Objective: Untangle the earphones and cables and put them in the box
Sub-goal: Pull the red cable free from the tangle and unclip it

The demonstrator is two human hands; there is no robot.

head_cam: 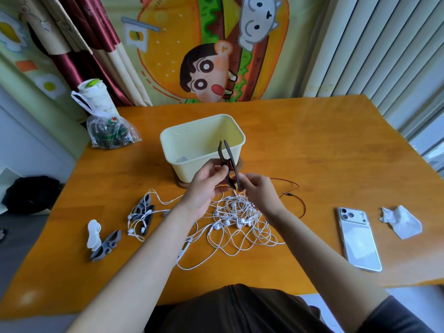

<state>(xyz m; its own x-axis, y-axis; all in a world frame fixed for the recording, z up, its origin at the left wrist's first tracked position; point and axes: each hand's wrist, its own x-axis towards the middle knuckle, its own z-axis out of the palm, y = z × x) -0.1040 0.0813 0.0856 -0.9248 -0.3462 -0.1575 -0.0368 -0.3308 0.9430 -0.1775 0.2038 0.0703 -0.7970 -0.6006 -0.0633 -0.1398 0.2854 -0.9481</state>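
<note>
Holding a dark cable winder point(229, 152) over the worktop point(312, 145), I see my left grip point(206, 188) pinching its middle and my right grip point(258, 192) pinching its lower end, just before the cream box point(187, 164). A red cable point(294, 193) trails right. Tangled white earphones point(236, 221) lie beneath both.

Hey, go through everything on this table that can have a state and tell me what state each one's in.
Box: open, upright, no lid.
Dark winder: held up, red cable wound round its middle.
Red cable: partly wound, rest trailing on the table.
White earphones: tangled in a heap.
Phone: face down.
Tissue: crumpled.
Left hand: grips the winder.
Right hand: pinches the winder's lower end.
</note>
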